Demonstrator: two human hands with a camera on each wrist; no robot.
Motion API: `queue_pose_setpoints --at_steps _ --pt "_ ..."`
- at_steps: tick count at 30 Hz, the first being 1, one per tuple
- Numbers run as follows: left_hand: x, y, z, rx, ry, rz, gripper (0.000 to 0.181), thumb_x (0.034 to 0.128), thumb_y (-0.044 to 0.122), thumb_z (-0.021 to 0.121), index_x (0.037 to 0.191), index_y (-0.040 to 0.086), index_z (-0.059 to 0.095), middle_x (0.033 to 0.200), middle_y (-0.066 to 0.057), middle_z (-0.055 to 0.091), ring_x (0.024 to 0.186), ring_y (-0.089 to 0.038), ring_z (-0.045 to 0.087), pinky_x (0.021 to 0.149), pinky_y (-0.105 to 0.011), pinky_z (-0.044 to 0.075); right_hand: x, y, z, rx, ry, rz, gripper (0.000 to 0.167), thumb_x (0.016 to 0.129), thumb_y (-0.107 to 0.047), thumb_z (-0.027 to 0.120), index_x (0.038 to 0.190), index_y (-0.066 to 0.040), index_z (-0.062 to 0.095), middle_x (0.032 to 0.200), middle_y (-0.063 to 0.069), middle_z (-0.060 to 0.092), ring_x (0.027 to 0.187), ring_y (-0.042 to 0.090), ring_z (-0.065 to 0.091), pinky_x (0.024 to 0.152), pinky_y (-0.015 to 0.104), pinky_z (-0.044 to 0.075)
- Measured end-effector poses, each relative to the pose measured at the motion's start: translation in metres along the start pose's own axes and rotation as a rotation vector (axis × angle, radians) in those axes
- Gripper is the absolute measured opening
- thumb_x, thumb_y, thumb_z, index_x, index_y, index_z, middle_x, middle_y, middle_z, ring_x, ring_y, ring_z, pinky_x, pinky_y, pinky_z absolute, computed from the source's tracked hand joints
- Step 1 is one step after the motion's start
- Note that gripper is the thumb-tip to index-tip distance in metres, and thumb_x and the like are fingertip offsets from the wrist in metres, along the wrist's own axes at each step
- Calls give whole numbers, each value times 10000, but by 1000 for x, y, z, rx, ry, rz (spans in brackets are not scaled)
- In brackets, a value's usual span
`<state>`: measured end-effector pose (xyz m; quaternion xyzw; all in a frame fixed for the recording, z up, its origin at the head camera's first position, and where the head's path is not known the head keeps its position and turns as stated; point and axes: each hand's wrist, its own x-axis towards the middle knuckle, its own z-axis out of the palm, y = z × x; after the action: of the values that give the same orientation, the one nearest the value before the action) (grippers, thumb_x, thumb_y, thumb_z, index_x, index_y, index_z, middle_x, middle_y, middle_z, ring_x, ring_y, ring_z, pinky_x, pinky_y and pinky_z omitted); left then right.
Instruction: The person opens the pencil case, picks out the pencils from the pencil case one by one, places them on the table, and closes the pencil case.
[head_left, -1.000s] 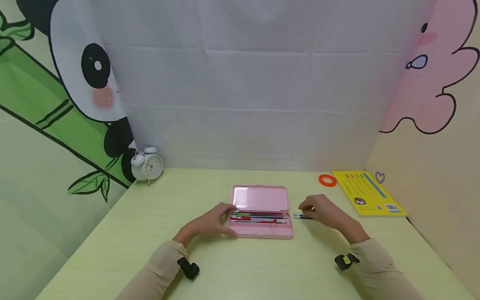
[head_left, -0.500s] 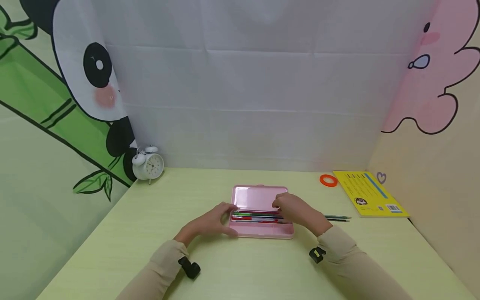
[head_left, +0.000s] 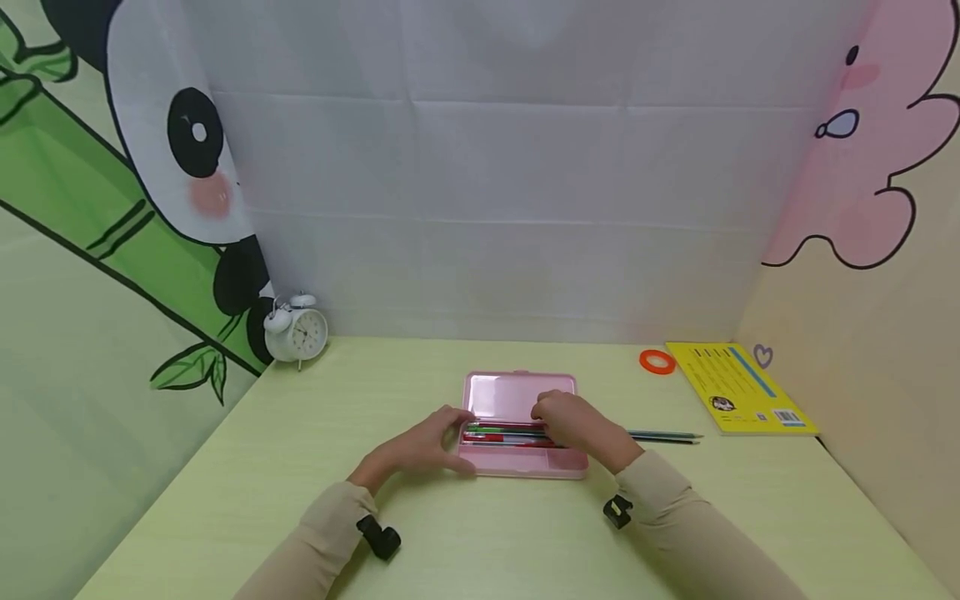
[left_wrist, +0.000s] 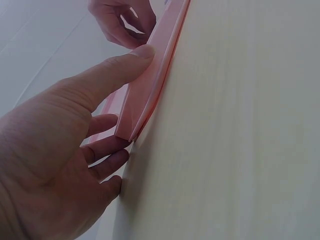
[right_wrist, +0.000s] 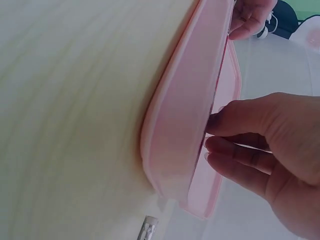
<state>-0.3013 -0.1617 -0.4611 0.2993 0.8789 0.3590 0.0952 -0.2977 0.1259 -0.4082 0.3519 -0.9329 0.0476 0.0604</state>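
Note:
An open pink pencil case (head_left: 506, 462) lies on the table, its lid folded back, with several pens and pencils (head_left: 495, 437) inside. My left hand (head_left: 416, 446) grips its left end; in the left wrist view the hand (left_wrist: 60, 135) has its thumb on the near side of the case (left_wrist: 145, 82) and fingers around the end. My right hand (head_left: 581, 427) is over the right half, fingers bent down at the pens. In the right wrist view, thumb and fingertips of that hand (right_wrist: 280, 145) meet the inner rim; whether they pinch anything is hidden.
Pencils (head_left: 663, 435) lie right of the case, partly behind the right wrist. An orange ring (head_left: 657, 362) and a yellow book (head_left: 738, 387) are at the back right of the table (head_left: 420, 542). A white alarm clock (head_left: 297, 332) stands at the back left.
My right hand has moved left from the pencils beside the case to over the case, then slightly further left. Those pencils now show to its right. My left hand has kept its grip.

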Motion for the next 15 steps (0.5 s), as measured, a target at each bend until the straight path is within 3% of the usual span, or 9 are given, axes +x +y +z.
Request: queue_pose_setpoints --at_steps 15 --pt "-1 1 0 -3 -9 -6 887 741 464 866 1432 76 467 1368 -43 464 1304 -229 417 1114 -462 331 5 -4 5 -36 -8 2 101 874 -9 730 945 -61 779 831 21 648 732 137 573 738 288 547"
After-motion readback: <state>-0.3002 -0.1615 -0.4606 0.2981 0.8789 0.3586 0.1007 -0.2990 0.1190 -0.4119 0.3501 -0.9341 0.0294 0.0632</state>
